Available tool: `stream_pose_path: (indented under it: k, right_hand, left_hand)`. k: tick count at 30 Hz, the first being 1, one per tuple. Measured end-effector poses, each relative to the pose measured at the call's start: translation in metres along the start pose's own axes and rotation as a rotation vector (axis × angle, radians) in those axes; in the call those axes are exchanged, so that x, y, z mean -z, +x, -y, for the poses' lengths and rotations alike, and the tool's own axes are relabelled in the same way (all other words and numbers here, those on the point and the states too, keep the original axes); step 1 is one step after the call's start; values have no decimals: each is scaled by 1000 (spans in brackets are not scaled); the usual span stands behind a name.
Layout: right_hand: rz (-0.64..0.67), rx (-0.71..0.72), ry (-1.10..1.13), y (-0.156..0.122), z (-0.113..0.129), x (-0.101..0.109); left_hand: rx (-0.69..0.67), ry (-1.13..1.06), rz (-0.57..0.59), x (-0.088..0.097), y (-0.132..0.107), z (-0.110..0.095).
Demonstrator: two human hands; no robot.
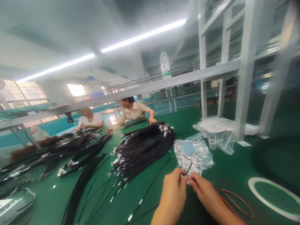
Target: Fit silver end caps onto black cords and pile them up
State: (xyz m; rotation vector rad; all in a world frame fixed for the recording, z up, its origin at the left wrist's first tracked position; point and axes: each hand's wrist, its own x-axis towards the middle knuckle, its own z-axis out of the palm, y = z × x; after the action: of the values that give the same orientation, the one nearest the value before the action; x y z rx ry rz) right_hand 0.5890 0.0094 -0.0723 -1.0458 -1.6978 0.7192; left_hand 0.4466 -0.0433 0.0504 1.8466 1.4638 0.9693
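Both hands are at work in the lower right of the frame! The left hand (172, 193) has its thumb and fingers drawn together in a pinch, and there's a thin dark cable (189, 168) in that grip, its free end poking up toward the bag. The right hand (205, 192) comes in close beside it, fingers curled and nearly closed, but whether it has hold of anything, I can't tell; the fingertips hide it. Just above them, right of centre, lies the clear bag (203, 156) full of small silvery metal pieces, with a roll of tape (212, 144) alongside. Mid-frame, a big looped bundle of black cables (150, 159) spreads over the green table (93, 200), bright metal tips fanning out to the left. Red handles (248, 207) show beside the right wrist at lower right, and beyond the bundle two people (137, 112) sit, hands busy on the far side.
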Motion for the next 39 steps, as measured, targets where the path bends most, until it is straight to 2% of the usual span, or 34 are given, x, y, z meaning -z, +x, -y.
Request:
stream_pose_path:
  k: [2,5,12,18,26,39]
  right_hand:
    - [-91,-135,155,5,0,11]
    - [-207,-276,358,11,7,27]
    - [-321,-399,632,11,34,41]
    - [-286,-430,671,7,44,43]
    - [-232,-409,618,4,43,38]
    - [-124,-534,862,-2,44,30]
  left_hand:
    - [7,-9,-27,-15,5,18]
    - [4,-28,-12,-27,4,36]
    - [1,-81,51,-29,-3,47]
    - [-17,-65,36,-32,-4,48]
    - [-16,-85,15,-34,-7,49]
    - [47,-194,25,-36,-8,48]
